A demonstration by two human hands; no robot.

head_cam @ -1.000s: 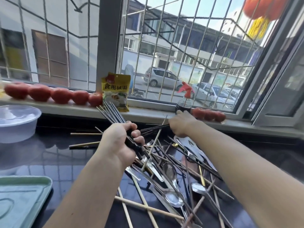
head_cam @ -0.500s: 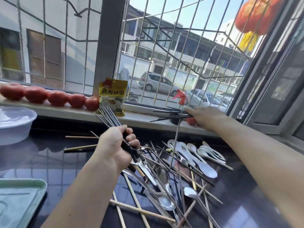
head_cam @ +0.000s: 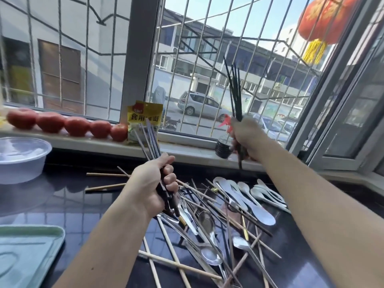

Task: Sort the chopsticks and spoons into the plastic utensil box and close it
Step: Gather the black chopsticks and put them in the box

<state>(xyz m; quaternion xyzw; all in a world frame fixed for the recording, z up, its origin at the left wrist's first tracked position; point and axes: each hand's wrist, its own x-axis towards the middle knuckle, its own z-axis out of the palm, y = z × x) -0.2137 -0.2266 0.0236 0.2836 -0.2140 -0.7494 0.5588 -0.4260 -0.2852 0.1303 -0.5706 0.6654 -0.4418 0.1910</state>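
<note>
My left hand [head_cam: 152,190] grips a bundle of dark chopsticks [head_cam: 150,140] whose tips point up and away over the counter. Raised in front of the window, my right hand [head_cam: 244,138] holds a second bunch of black chopsticks [head_cam: 234,90] nearly upright. Below both hands lies a tangled pile of wooden chopsticks [head_cam: 178,265], dark chopsticks and metal spoons [head_cam: 209,254] on the dark counter. Several white spoons [head_cam: 255,206] lie together at the pile's right. A pale green plastic lid or box [head_cam: 27,252] shows at the bottom left.
A clear plastic bowl [head_cam: 20,156] stands at the left. Tomatoes [head_cam: 76,125] line the window sill, with a yellow packet [head_cam: 145,115] and a dark spray bottle [head_cam: 223,144] beside them. Window bars close off the back.
My right hand has lifted its black chopsticks from the pile and turned them from level to upright. The left hand keeps its bundle in about the same place.
</note>
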